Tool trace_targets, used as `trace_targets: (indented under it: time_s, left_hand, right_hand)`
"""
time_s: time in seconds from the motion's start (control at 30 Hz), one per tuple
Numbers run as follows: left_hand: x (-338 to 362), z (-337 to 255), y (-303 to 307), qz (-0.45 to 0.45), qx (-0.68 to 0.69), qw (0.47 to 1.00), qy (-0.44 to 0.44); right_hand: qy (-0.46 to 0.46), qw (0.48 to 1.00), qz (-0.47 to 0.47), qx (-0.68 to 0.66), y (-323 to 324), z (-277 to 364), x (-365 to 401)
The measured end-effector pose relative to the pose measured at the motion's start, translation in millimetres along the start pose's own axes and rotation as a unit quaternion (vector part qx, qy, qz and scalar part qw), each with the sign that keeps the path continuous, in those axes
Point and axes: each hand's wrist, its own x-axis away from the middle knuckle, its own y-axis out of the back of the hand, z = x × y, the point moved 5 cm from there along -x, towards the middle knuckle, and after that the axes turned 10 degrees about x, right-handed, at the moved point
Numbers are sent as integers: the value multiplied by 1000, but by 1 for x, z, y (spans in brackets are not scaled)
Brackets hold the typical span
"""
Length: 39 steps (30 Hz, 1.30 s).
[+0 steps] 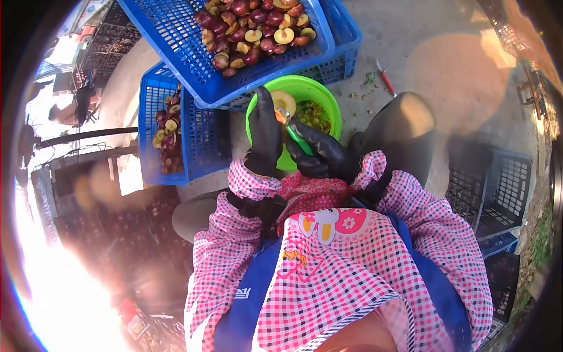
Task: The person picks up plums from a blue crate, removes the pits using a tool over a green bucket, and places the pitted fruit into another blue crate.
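A side crate [202,138] held cut plums. The gloved left hand [265,136] had its fingers closed round a plum half [284,101] over the green bowl [311,87]. The right hand [322,157] gripped a green-handled tool [295,136] tightly against the fruit. What looked like pits [314,114] lay in the bowl. Halves filled the upper crate [170,35], so much seemed done. No uncut stock showed.

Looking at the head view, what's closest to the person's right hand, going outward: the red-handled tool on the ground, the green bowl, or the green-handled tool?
1. The green-handled tool, gripped in the right hand itself.
2. The green bowl, just ahead of that hand.
3. The red-handled tool, lying on the ground farther off to the right.
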Motion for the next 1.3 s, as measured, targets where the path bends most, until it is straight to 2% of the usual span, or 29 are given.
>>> trace_targets:
  time_s: [0.07, 0.13, 0.2, 0.23, 0.27, 0.33, 0.37, 0.4, 0.43, 0.5, 0.57, 0.63, 0.7, 0.8, 0.83, 0.87, 0.93, 0.97, 1.0, 1.03, 1.07, 1.1, 1.13, 1.17, 1.2, 1.23, 1.27, 1.3]
  left_hand:
    - [-6, -13, 2, 26, -151, 983, -99]
    - [-18, -26, 19, -6, -188, 977, -98]
    - [-32, -43, 42, -62, -262, 959, -86]
    - [-31, -60, 51, -73, -291, 925, -234]
    - [-21, -74, 63, -84, -312, 869, -375]
    - [-13, -135, 90, -242, -206, 924, -211]
    - [-18, -164, 115, -298, -335, 854, -263]
    - [-20, -188, 120, -346, -456, 760, -308]
    - [-30, -191, 121, -345, -457, 760, -309]
    - [-57, -198, 81, -216, -616, 634, -415]
    - [-113, -164, 39, -21, -570, 632, -525]
    - [-189, -114, 3, 100, -649, 698, -286]
    - [-244, -69, -18, 190, -711, 619, -274]
    - [-284, -32, -25, 193, -726, 590, -295]
    - [-289, -25, -23, 179, -711, 587, -343]
    - [-289, -26, -27, 182, -711, 587, -341]
    - [-289, -26, -22, 181, -773, 561, -236]
    - [-273, -32, -15, 204, -700, 609, -310]
    - [-254, -40, -15, 203, -703, 607, -310]
    - [-231, -51, -18, 214, -553, 785, -178]
    - [-200, -56, -19, 208, -363, 908, -32]
    - [-160, -63, -22, 194, -298, 935, 10]
    - [-124, -63, -24, 179, -230, 955, 51]
    - [-101, -54, -22, 176, -231, 955, 53]
    - [-81, -42, -20, 188, -162, 966, 67]
    - [-66, -35, -17, 198, -91, 973, 81]
    - [-54, -33, -13, 196, -93, 973, 82]
    - [-44, -26, -10, 196, -58, 971, 128]
  right_hand:
    - [23, 999, 12, 41, 1, 3, 1]
    - [50, 995, 23, 84, -1, 8, 0]
    - [-6, 982, 34, 185, -5, 4, 1]
    - [12, 980, 32, 197, -5, 12, 4]
    - [13, 980, 29, 197, -2, 10, 2]
    - [-18, 934, -92, 344, 18, 3, -4]
    - [-16, 934, -94, 344, 21, 4, -6]
    - [-27, 926, -122, 355, 25, 4, -7]
    - [-39, 918, -147, 367, 28, 4, -8]
    - [-38, 911, -164, 376, 27, 8, -12]
    - [-42, 904, -182, 385, 29, 9, -13]
    - [-13, 906, -200, 373, 32, 12, -12]
    - [-14, 897, -220, 383, 34, 17, -11]
    - [-4, 891, -243, 383, 38, 26, -6]
    - [6, 899, -253, 358, 40, 28, -4]
    - [17, 907, -259, 330, 40, 29, -3]
    - [27, 894, -283, 345, 49, 24, -6]
    - [38, 879, -306, 363, 53, 25, -6]
    - [40, 881, -303, 362, 51, 29, -6]
    - [41, 883, -320, 341, 49, 35, -2]
    - [40, 885, -337, 320, 48, 37, 1]
    - [39, 886, -333, 320, 48, 37, 0]
    - [101, 861, -349, 356, 47, 43, 2]
    - [162, 831, -364, 388, 44, 47, 5]
    - [162, 833, -361, 387, 45, 45, 4]
    - [164, 812, -364, 426, 44, 45, 4]
    - [166, 789, -367, 464, 44, 43, 3]
    - [166, 789, -367, 463, 48, 39, 1]
